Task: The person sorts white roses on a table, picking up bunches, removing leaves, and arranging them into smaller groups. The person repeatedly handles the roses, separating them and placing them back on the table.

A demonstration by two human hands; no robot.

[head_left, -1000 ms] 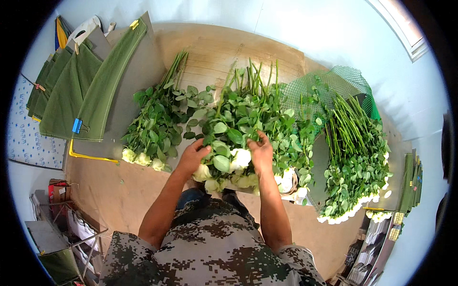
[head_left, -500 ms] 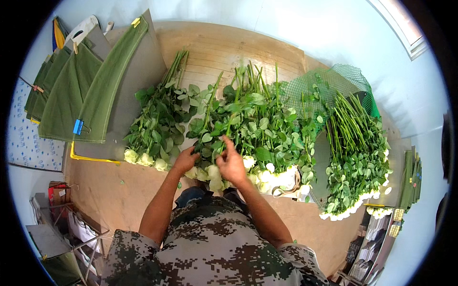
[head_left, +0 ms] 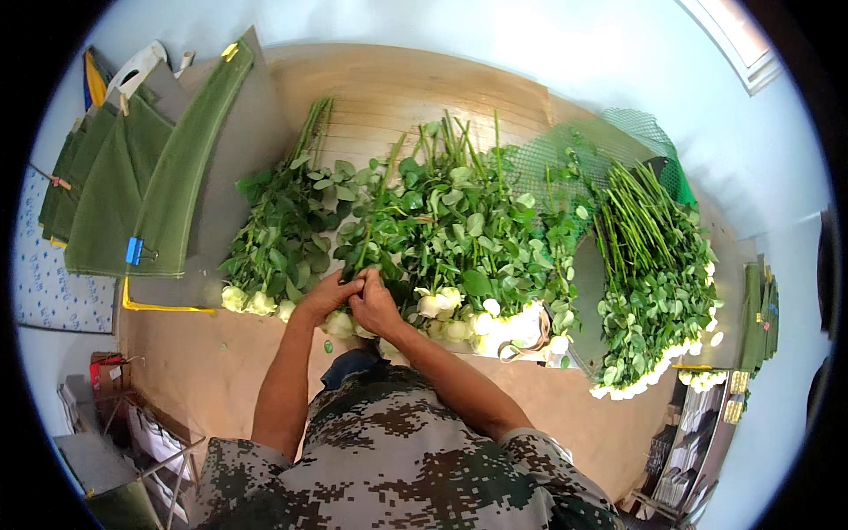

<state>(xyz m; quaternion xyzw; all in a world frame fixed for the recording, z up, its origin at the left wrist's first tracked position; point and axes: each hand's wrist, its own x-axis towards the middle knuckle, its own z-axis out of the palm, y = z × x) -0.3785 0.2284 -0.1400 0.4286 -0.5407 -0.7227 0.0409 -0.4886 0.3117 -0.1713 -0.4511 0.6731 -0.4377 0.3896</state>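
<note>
My left hand (head_left: pixel 329 296) and my right hand (head_left: pixel 376 306) meet at the front edge of the bench, fingers closed and touching. A leafy white rose (head_left: pixel 339 324) hangs below the left hand, whose fingers appear wrapped round its stem. What the right fingers pinch, among the leaves beside it, is hidden. Left of my hands lies a loose bunch of white roses (head_left: pixel 274 238), heads toward me. A larger heap of roses (head_left: pixel 459 221) spreads right of them, stems pointing away. Farther right is a neat row of roses (head_left: pixel 649 265) with evenly laid green stems.
Green netting (head_left: pixel 565 163) lies behind the heap. Green cloths (head_left: pixel 190 168) hang over a grey panel at left, held by a blue clip (head_left: pixel 135 251). A brown strap (head_left: pixel 530 340) sits by the front edge. Racks stand low at left (head_left: pixel 155 442) and right (head_left: pixel 685 450).
My right hand has moved left and closed, from an extended finger over the leaves, to meet the left hand. My left hand has shifted slightly left. The whole view has shifted slightly.
</note>
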